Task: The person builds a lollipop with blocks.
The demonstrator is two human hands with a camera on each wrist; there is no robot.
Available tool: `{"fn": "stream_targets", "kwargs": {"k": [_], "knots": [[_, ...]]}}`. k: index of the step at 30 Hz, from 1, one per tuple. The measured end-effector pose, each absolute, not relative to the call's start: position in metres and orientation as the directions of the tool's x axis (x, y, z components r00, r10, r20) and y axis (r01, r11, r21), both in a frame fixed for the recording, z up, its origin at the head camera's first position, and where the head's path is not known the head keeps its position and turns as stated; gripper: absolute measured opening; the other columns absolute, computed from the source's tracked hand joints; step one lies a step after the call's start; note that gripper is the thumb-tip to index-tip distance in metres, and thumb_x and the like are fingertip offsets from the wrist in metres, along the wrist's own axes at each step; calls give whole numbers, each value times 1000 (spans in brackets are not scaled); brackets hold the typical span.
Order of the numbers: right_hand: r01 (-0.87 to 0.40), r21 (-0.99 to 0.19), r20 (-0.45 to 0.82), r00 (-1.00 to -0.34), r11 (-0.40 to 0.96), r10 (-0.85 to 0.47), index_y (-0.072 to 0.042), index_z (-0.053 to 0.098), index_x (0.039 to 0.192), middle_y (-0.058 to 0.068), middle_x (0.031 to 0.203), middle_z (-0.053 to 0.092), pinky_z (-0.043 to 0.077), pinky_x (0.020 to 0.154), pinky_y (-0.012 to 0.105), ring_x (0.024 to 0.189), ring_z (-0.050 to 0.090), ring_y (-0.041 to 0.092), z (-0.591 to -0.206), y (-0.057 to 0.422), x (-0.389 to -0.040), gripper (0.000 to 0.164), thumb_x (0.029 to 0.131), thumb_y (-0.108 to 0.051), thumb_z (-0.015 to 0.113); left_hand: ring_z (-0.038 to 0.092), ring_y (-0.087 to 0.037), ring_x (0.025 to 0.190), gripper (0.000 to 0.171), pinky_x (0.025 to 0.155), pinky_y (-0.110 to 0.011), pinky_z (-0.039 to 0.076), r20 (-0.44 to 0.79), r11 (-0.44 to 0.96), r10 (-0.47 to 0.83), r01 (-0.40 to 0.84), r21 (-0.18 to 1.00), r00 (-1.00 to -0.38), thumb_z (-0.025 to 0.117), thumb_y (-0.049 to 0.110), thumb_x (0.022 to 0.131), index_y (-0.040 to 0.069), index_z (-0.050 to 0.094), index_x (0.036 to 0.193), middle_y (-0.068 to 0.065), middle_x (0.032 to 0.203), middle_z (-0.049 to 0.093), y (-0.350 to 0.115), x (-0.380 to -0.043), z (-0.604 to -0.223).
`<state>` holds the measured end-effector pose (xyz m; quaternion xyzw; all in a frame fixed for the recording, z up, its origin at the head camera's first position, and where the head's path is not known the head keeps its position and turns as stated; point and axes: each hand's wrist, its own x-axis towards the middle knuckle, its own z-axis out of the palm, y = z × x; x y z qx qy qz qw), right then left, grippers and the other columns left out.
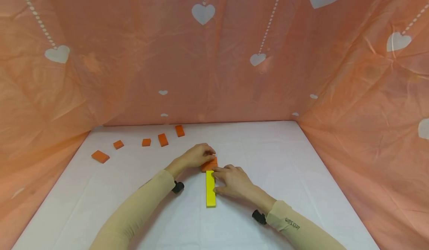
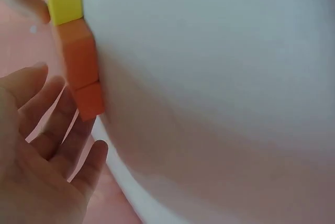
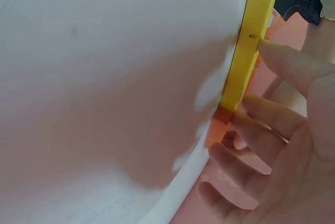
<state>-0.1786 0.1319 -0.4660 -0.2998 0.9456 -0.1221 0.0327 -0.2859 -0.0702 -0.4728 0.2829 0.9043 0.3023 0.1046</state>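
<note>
A long yellow bar (image 1: 210, 190) lies on the white table, with orange blocks (image 1: 209, 166) lined up against its far end. In the left wrist view, two orange blocks (image 2: 81, 59) sit end to end beyond the yellow. My left hand (image 1: 197, 156) is at the far end of the orange blocks, its fingertips against them and the thumb apart. My right hand (image 1: 234, 182) rests along the yellow bar's right side, thumb and fingers touching that one side. A seam crosses the yellow bar (image 3: 246, 51) in the right wrist view.
Several loose orange blocks lie on the table's far left: a rectangular one (image 1: 100, 156), small ones (image 1: 146, 142) and longer ones (image 1: 162, 140). Pink cloth with white hearts (image 1: 203, 14) surrounds the white table (image 1: 268, 149) at the back and sides.
</note>
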Motion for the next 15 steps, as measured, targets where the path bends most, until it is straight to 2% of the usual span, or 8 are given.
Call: {"fn": "stream_targets", "kwargs": {"k": [6, 15], "knots": [[-538, -259, 10, -832, 803, -554, -13, 63, 144, 6, 153, 56, 48, 104, 56, 134, 53, 34, -466, 131, -179, 64, 89, -40, 81, 63, -24, 116, 30, 104, -45, 53, 27, 667, 494, 399, 629, -869, 65, 22, 105, 9, 70, 131, -5, 126, 66, -88, -281, -466], [-487, -306, -54, -849, 818, -526, -12, 52, 154, 5, 164, 42, 42, 112, 59, 143, 44, 36, -465, 132, -180, 76, 90, -42, 80, 61, -32, 119, 35, 98, -52, 53, 172, 681, 359, 383, 624, -917, 64, 19, 105, 4, 65, 136, -12, 129, 65, -149, -281, -462]]}}
